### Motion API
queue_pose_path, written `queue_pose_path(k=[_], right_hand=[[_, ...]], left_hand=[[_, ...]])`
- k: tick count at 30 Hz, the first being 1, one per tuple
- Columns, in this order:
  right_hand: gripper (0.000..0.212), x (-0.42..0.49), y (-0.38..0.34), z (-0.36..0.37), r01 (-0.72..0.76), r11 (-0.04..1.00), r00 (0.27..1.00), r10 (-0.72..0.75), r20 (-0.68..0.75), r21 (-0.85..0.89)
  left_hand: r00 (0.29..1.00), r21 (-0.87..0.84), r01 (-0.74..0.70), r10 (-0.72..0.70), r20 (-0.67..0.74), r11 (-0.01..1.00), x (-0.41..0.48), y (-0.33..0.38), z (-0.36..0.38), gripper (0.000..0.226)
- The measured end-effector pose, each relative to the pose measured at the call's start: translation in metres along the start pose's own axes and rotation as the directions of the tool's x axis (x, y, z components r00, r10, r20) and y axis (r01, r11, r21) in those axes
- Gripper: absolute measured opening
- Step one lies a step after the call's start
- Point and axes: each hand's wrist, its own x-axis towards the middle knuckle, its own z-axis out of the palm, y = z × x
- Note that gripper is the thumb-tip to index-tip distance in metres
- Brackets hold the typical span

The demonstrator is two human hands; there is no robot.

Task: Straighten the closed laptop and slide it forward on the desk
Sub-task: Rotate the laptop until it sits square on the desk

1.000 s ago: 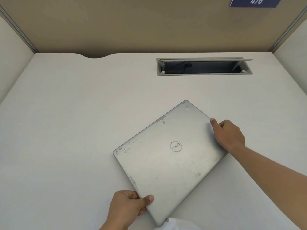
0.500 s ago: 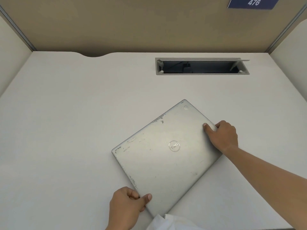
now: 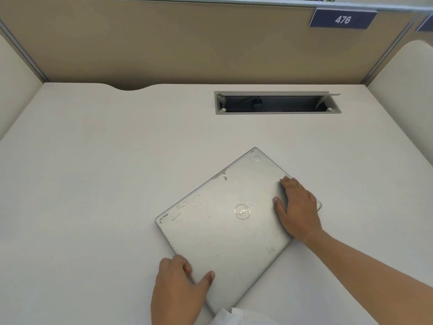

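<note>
A closed silver laptop (image 3: pixel 225 221) with a scuffed lid and a round logo lies skewed on the white desk (image 3: pixel 93 184), one corner pointing toward the back. My left hand (image 3: pixel 180 285) grips its near-left edge, thumb on the lid and fingers curled around the side. My right hand (image 3: pixel 297 207) lies flat on the lid at the right edge, fingers spread over the surface. The laptop's nearest corner is hidden by a white sleeve at the bottom of the frame.
An open cable hatch (image 3: pixel 277 103) is recessed in the desk at the back right. A beige partition (image 3: pixel 187 43) with a number plate "476" (image 3: pixel 342 19) closes the back. White side panels (image 3: pixel 407 95) stand left and right. A curved notch (image 3: pixel 131 87) cuts the desk's back edge.
My right hand has shifted from gripping the right edge to lying flat on the lid. The laptop sits at nearly the same skewed angle; the view has tilted up slightly.
</note>
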Motion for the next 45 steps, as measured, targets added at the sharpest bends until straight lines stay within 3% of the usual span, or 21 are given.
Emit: queue_pose_path(k=[4,8,13,26,29,33,38,42,45], right_hand=[[0.065,-0.001,0.000,0.002,0.003,1.000,1.000,-0.003,0.002,-0.027],[0.057,-0.003,-0.004,0.005,-0.025,1.000,1.000,0.025,0.006,0.009],[0.052,-0.004,-0.007,0.006,-0.046,0.998,0.999,0.045,0.011,0.039],[0.052,-0.004,-0.006,0.006,-0.046,0.998,0.999,0.045,0.012,0.039],[0.052,-0.002,-0.005,0.004,-0.047,0.998,0.999,0.046,0.018,0.050],[0.053,0.005,-0.001,-0.002,-0.059,0.995,0.998,0.059,0.001,0.081],[0.068,0.023,0.005,-0.014,-0.271,0.960,0.961,0.266,0.075,0.066],[0.074,0.033,0.008,-0.018,-0.330,0.940,0.936,0.314,0.157,0.091],[0.074,0.038,0.008,-0.022,-0.348,0.932,0.929,0.328,0.170,0.101]], left_hand=[[0.947,0.219,-0.245,0.281,-0.153,0.944,0.003,-0.003,0.026,0.049],[0.892,0.341,-0.386,0.442,-0.101,0.857,0.013,-0.001,0.044,0.067],[0.859,0.306,-0.486,0.513,-0.006,0.818,0.019,-0.004,0.054,0.073],[0.830,0.278,-0.523,0.556,-0.048,0.805,0.023,-0.012,0.058,0.070],[0.851,0.177,-0.511,0.524,-0.033,0.841,0.025,-0.013,0.055,0.071],[0.916,-0.088,-0.401,0.399,-0.036,0.912,0.024,-0.019,0.037,0.068],[0.993,-0.215,-0.086,0.066,-0.101,0.973,0.001,-0.021,0.016,0.109],[0.985,-0.386,0.166,-0.175,0.013,0.908,-0.017,-0.019,0.014,0.103],[0.937,-0.555,0.350,-0.284,0.205,0.755,-0.016,-0.009,0.011,0.092]])
